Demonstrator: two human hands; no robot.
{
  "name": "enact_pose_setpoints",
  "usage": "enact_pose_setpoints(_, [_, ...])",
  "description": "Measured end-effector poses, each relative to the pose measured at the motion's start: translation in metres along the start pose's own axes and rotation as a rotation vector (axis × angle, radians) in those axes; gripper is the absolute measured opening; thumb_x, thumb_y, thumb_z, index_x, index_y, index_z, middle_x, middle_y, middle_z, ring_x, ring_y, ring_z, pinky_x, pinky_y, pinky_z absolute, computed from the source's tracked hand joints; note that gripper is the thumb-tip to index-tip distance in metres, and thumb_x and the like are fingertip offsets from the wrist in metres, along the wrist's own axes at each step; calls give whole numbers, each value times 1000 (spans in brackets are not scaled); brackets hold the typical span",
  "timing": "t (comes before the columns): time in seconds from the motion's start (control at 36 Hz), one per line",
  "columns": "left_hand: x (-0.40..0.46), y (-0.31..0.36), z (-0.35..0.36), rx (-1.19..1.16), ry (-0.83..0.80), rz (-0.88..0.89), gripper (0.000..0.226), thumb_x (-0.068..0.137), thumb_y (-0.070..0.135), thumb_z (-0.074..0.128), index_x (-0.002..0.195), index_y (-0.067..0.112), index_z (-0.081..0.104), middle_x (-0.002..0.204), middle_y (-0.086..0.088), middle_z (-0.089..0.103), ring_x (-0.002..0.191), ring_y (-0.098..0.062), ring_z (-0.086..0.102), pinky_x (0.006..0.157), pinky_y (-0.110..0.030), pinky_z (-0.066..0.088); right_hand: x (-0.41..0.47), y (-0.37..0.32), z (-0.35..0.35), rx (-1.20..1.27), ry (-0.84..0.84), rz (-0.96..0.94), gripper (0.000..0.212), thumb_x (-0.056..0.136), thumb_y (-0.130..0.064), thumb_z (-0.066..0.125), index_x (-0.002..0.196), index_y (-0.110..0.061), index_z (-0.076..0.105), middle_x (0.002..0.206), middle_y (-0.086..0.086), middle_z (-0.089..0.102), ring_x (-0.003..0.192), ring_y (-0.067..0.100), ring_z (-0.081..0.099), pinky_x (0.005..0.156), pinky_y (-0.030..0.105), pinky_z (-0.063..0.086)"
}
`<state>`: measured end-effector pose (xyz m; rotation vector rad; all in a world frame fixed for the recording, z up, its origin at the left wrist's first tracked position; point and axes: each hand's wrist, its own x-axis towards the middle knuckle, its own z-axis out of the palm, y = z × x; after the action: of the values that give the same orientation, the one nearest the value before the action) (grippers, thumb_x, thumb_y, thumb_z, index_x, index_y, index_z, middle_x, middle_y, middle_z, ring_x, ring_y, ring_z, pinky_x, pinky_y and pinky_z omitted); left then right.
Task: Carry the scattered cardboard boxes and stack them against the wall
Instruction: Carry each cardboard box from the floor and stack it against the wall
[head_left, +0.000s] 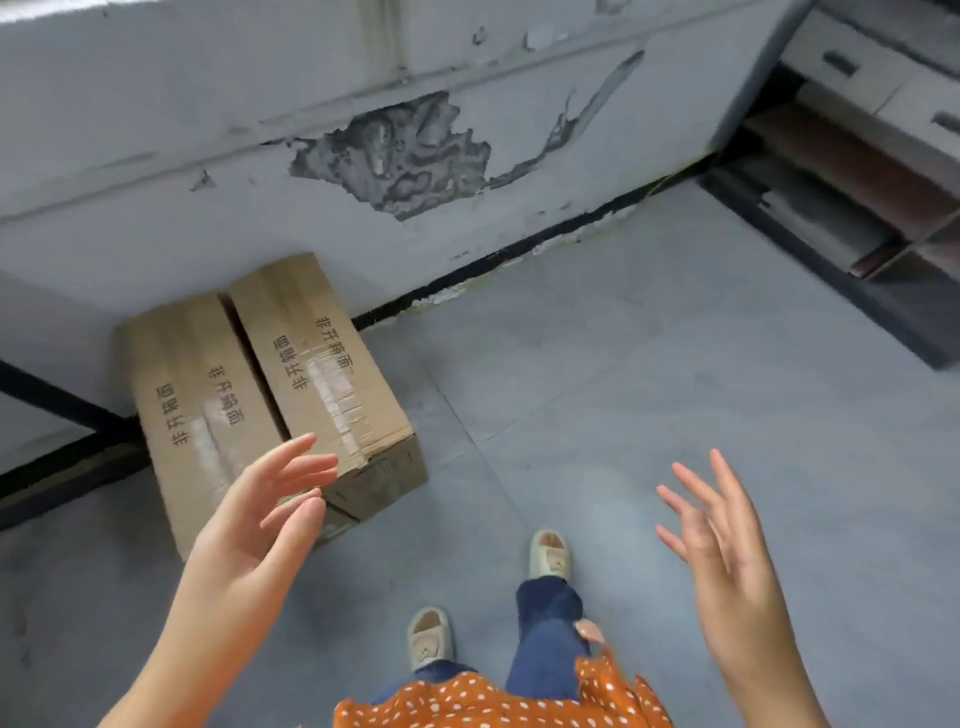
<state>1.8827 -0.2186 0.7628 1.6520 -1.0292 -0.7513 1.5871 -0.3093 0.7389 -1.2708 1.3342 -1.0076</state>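
I look down at a grey tiled floor (675, 374); two brown cardboard boxes lie on it side by side, touching each other, their far ends against a grey wall (260, 171) with peeling paint; the left box (197, 410) and the right box (332, 364) both carry printed characters and clear tape on top; my left hand (254, 514) hovers above the near end of the boxes, fingers spread apart and straight, holding nothing; my right hand (727, 551) is raised over bare floor, well apart from the boxes, fingers splayed, also empty; below, my two pale shoes (549, 553), blue trousers and an orange dotted garment (467, 701); shelving (857, 156) stands at upper right
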Motion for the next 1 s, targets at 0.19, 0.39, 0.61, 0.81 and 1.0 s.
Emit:
enact_pose_setpoints(0.19, [-12, 11, 20, -4, -228, 61, 35, 87, 25, 54, 119, 37, 55, 113, 9, 67, 107, -4, 62, 92, -21, 49, -97, 13, -32, 11, 278, 43, 51, 80, -37, 46, 129, -47, 36, 126, -19, 55, 114, -1, 58, 99, 34, 46])
enact_pose_setpoints(0.39, [-50, 40, 80, -63, -487, 143, 32, 83, 20, 53, 114, 23, 59, 111, 8, 68, 99, -3, 65, 83, -9, 48, -184, 28, -81, 57, 582, 47, 47, 80, -33, 45, 125, -44, 41, 125, -15, 57, 113, -1, 58, 96, 31, 47])
enact_pose_setpoints(0.61, [-149, 76, 197, -82, -790, 226, 25, 85, 26, 58, 109, 28, 58, 110, 10, 69, 106, -10, 64, 88, -16, 49, -312, 58, -175, 71, 888, 93, 46, 80, -34, 46, 125, -42, 42, 126, -17, 57, 115, 1, 58, 96, 27, 47])
enact_pose_setpoints(0.81, [-276, 106, 294, -183, -1000, 206, 32, 79, 21, 52, 110, 18, 58, 105, -6, 69, 105, -12, 64, 92, -27, 51, -439, 90, -268, 21, 1108, 202, 46, 78, -45, 46, 124, -50, 44, 121, -30, 58, 118, 2, 55, 96, 30, 46])
enact_pose_setpoints(1.0, [-351, 131, 372, -145, -1221, 267, 35, 78, 27, 53, 113, 24, 59, 108, 6, 70, 104, -9, 65, 88, -16, 49, -521, 103, -328, 53, 1356, 244, 44, 78, -47, 47, 121, -58, 45, 123, -30, 57, 117, -1, 55, 93, 27, 46])
